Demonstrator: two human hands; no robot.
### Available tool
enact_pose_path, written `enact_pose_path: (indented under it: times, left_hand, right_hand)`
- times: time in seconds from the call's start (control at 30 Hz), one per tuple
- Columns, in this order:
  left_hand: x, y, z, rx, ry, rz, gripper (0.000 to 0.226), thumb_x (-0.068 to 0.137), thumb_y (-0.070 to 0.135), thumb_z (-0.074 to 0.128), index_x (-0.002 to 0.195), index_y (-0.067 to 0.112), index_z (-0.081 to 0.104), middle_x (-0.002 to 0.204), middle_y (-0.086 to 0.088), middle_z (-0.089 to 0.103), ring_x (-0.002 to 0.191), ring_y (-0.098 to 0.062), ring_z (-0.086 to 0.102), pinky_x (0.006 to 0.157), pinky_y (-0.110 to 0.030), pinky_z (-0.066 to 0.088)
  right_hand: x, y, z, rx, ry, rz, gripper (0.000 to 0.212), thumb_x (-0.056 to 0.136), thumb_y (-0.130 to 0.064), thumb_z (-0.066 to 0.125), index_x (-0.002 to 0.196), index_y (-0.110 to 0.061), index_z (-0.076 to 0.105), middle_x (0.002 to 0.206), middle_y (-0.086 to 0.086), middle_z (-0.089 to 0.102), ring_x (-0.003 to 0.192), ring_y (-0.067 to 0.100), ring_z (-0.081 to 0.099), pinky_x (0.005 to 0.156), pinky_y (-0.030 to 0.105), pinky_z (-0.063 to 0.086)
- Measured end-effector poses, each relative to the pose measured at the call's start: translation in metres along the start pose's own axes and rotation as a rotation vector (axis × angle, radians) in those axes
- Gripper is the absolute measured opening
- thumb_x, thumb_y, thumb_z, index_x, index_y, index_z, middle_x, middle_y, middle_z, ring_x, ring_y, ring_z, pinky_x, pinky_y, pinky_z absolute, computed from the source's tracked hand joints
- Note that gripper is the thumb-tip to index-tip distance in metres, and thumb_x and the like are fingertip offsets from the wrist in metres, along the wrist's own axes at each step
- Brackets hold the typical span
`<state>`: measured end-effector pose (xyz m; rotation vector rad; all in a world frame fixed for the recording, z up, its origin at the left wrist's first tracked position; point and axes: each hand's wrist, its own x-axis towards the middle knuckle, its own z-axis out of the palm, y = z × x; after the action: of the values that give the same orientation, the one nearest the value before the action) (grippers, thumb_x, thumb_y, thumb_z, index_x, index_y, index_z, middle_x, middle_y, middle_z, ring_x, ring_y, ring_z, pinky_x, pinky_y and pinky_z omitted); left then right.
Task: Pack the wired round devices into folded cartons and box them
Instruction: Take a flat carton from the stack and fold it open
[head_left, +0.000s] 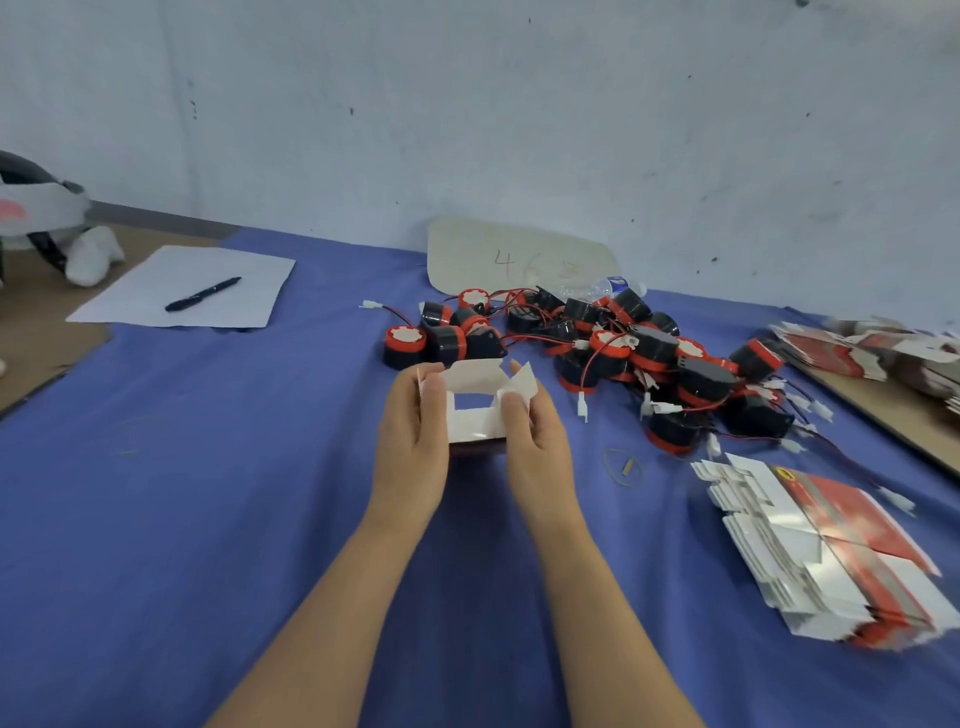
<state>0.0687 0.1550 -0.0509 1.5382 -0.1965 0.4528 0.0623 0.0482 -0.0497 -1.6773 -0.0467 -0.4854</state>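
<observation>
Carton (475, 410), flaps open, gripped between left hand (413, 452) and right hand (535, 447) mid-tabletop; round devices (613, 358) heaped toward far edge.

A scuffed, pale blue-grey wall (519, 114) rises behind a tabletop (182, 467) draped in blue cloth, brown board showing at both edges.

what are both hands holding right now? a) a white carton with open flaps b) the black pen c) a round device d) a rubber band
a: the left hand and the right hand both grip the white carton, its top flaps standing open, in front of the pile of round devices.
</observation>
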Motion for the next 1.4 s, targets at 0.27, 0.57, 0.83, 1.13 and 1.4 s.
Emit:
enact_pose_path:
  times: [0.27,0.57,0.83,1.13,1.4]
  left_hand:
    - [-0.006,-0.002,0.004,-0.081,-0.294,-0.053,0.044,0.091,0.063,0.026,0.132,0.049,0.03,0.134,0.036,0.031,0.118,0.028,0.031,0.09,0.005,0.025]
    - [0.002,-0.011,0.002,0.064,-0.141,-0.008,0.058,0.102,0.008,0.035,0.147,0.037,0.013,0.133,0.025,0.038,0.117,0.012,0.042,0.09,0.0,0.032]
    - [0.004,-0.014,-0.001,0.024,-0.104,-0.072,0.044,0.096,-0.001,0.038,0.129,0.026,0.046,0.12,0.02,0.052,0.101,0.012,0.05,0.081,-0.001,0.039]
    - [0.005,-0.011,-0.001,-0.029,-0.1,-0.085,0.042,0.096,0.003,0.041,0.112,0.04,0.051,0.111,0.029,0.053,0.093,0.021,0.05,0.076,-0.001,0.04]
    - [0.01,0.0,-0.009,-0.389,-0.093,-0.257,0.037,0.085,0.013,0.044,0.09,0.034,0.074,0.089,0.014,0.072,0.082,-0.004,0.065,0.072,-0.021,0.051]
  right_hand:
    - [0.002,0.011,-0.002,-0.175,0.07,0.04,0.052,0.096,-0.001,0.032,0.138,-0.031,0.043,0.129,0.002,0.056,0.101,0.016,0.051,0.09,0.031,0.044]
    - [-0.002,0.002,0.004,-0.12,-0.125,0.021,0.05,0.1,-0.031,0.044,0.147,-0.036,0.026,0.132,-0.021,0.044,0.122,0.0,0.042,0.099,0.009,0.031]
    - [-0.003,0.0,0.0,0.017,-0.167,0.082,0.041,0.103,-0.019,0.037,0.14,-0.035,0.038,0.144,-0.017,0.041,0.128,-0.005,0.039,0.099,0.009,0.035]
    - [-0.007,-0.007,-0.002,-0.063,-0.2,-0.108,0.049,0.093,0.007,0.041,0.101,-0.036,0.063,0.135,-0.023,0.043,0.134,-0.01,0.029,0.095,0.004,0.034]
    - [-0.005,-0.015,-0.008,-0.073,-0.276,-0.033,0.028,0.092,-0.011,0.059,0.109,-0.033,0.062,0.135,-0.01,0.046,0.13,0.006,0.04,0.104,0.025,0.04]
